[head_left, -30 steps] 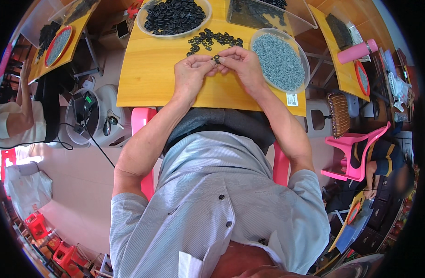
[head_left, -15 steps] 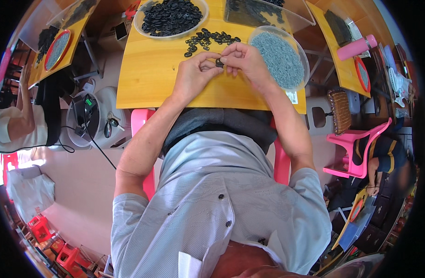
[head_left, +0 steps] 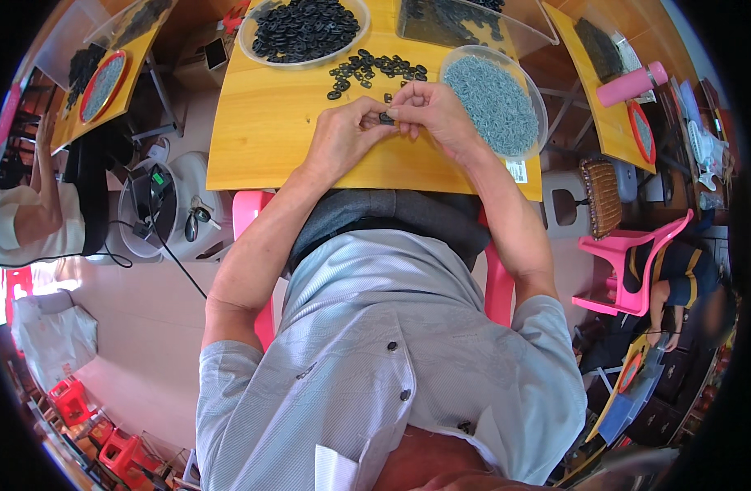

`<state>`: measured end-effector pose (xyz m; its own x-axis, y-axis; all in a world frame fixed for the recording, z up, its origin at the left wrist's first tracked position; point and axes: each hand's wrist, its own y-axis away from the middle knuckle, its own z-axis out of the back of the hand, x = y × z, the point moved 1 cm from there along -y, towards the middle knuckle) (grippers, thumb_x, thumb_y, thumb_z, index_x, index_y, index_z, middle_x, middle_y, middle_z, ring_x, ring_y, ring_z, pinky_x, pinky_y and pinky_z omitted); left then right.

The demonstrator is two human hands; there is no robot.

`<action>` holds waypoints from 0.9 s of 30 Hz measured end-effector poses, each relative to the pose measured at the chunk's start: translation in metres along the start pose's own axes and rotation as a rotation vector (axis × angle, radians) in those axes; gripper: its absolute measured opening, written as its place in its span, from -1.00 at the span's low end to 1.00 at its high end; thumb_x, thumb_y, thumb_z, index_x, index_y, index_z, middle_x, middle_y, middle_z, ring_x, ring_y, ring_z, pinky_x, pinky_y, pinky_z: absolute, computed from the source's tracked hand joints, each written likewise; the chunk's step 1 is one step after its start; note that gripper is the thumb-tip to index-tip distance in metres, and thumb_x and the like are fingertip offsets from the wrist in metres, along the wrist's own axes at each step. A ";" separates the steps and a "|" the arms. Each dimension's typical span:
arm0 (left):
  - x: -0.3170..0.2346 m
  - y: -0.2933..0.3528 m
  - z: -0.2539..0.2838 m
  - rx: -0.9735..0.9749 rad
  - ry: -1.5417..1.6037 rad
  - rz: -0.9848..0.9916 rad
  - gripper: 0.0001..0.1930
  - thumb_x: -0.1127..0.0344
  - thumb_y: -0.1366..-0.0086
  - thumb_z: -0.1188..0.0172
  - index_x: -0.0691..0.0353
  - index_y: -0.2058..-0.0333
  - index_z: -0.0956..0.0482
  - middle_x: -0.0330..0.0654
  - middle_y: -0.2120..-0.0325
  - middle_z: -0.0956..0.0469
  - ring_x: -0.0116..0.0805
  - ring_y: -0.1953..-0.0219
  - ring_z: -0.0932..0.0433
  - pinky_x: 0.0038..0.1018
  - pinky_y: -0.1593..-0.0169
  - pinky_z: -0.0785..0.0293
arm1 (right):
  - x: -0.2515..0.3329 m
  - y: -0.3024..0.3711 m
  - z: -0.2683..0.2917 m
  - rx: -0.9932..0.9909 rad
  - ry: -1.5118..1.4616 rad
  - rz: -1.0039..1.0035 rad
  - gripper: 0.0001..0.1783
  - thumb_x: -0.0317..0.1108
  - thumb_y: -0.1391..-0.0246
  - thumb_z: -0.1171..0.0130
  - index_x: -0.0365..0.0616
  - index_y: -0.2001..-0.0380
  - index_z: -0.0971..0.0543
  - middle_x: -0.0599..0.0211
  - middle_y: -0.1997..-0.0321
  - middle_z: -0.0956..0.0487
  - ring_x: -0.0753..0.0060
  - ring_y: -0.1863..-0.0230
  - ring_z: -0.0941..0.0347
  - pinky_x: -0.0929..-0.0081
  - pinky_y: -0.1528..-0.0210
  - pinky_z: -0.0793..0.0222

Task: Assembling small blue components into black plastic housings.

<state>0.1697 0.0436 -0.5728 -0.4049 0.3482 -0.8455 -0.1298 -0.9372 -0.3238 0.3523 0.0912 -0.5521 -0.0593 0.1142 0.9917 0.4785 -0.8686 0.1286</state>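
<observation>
Over the near half of the yellow table, my left hand (head_left: 341, 135) pinches a small black oval piece (head_left: 386, 119) between thumb and fingertips. My right hand (head_left: 431, 113) meets it from the other side, thumb and fingers closed at the piece; whether they also hold something tiny cannot be made out. Just beyond my fingertips lies a loose black piece (head_left: 388, 97). Farther out is a scattered group of black oval pieces with holes (head_left: 366, 67). A clear round tub of small blue-grey pieces (head_left: 492, 106), too fine to name, stands beside my right hand.
A round tub heaped with black pieces (head_left: 306, 31) stands at the table's far left, a clear rectangular bin (head_left: 441, 24) at its far right. To the left, a stool (head_left: 197, 192) carries keys and a bucket of cables. A pink chair (head_left: 629, 262) stands right; other people sit at both sides.
The black piece has turned and dropped slightly toward me between my fingertips. My right hand has shifted a little nearer, and a loose black piece now shows beyond it.
</observation>
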 end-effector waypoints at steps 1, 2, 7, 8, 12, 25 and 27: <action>0.000 0.000 0.000 -0.001 0.009 -0.004 -0.70 0.37 -0.08 -0.45 0.33 0.22 -0.64 -0.13 0.48 -0.67 -0.45 0.44 -0.64 -0.52 0.30 -0.56 | -0.001 -0.001 0.000 0.001 0.001 0.000 -0.89 -0.47 -0.05 -0.30 -0.22 0.35 -0.58 0.42 0.52 -0.57 0.65 0.54 -0.47 0.72 0.54 -0.32; 0.000 0.000 0.000 -0.002 0.009 -0.004 -0.70 0.37 -0.08 -0.45 0.33 0.22 -0.64 -0.13 0.48 -0.67 -0.45 0.44 -0.64 -0.52 0.30 -0.56 | -0.002 -0.001 0.001 0.006 -0.005 -0.004 -0.89 -0.47 -0.05 -0.30 -0.23 0.35 -0.58 0.42 0.53 -0.57 0.65 0.54 -0.47 0.72 0.54 -0.32; -0.002 0.001 0.001 0.000 -0.037 0.007 -0.73 0.36 -0.09 -0.45 0.34 0.26 -0.65 -0.09 0.52 -0.66 -0.43 0.47 -0.64 -0.50 0.33 -0.57 | -0.001 -0.003 -0.001 0.009 0.015 -0.023 -0.89 -0.50 -0.02 -0.29 -0.26 0.36 -0.57 0.38 0.56 -0.56 0.62 0.58 -0.45 0.67 0.57 -0.33; 0.000 0.001 0.001 -0.006 -0.041 0.005 -0.73 0.36 -0.09 -0.45 0.34 0.26 -0.65 -0.09 0.52 -0.66 -0.43 0.47 -0.64 -0.50 0.33 -0.57 | 0.000 -0.003 -0.001 0.007 0.026 -0.032 -0.89 -0.51 -0.02 -0.30 -0.26 0.36 -0.57 0.38 0.56 -0.56 0.61 0.58 -0.45 0.67 0.57 -0.33; 0.007 0.003 -0.001 -0.031 -0.046 -0.033 -0.74 0.34 -0.10 -0.44 0.34 0.26 -0.65 -0.09 0.52 -0.66 -0.42 0.48 -0.64 -0.50 0.33 -0.57 | 0.002 -0.002 -0.005 -0.002 0.069 -0.039 -0.89 -0.51 -0.01 -0.30 -0.26 0.37 -0.58 0.37 0.57 -0.56 0.61 0.60 -0.44 0.65 0.59 -0.32; 0.028 -0.022 0.034 -0.494 0.470 0.208 -0.78 0.39 -0.28 -0.26 0.31 0.12 -0.58 -0.33 0.48 -0.54 -0.57 0.46 -0.49 -0.62 0.35 -0.44 | 0.071 -0.050 -0.019 -0.233 0.042 0.414 -0.86 -0.52 -0.08 -0.22 -0.33 0.28 -0.60 0.31 0.46 -0.63 0.50 0.39 -0.59 0.57 0.28 -0.51; 0.035 -0.026 0.039 -0.592 0.579 0.230 -0.81 0.41 -0.31 -0.22 0.32 0.13 -0.58 -0.35 0.44 -0.53 -0.59 0.44 -0.47 -0.63 0.33 -0.43 | 0.081 -0.064 -0.016 -0.253 0.064 0.461 -0.80 -0.47 -0.10 -0.22 -0.32 0.19 -0.59 0.31 0.39 -0.64 0.54 0.37 -0.58 0.58 0.25 -0.50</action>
<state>0.1232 0.0789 -0.5776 0.1830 0.2580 -0.9487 0.4580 -0.8762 -0.1500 0.3031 0.1489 -0.4800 0.0507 -0.3300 0.9426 0.2420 -0.9116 -0.3322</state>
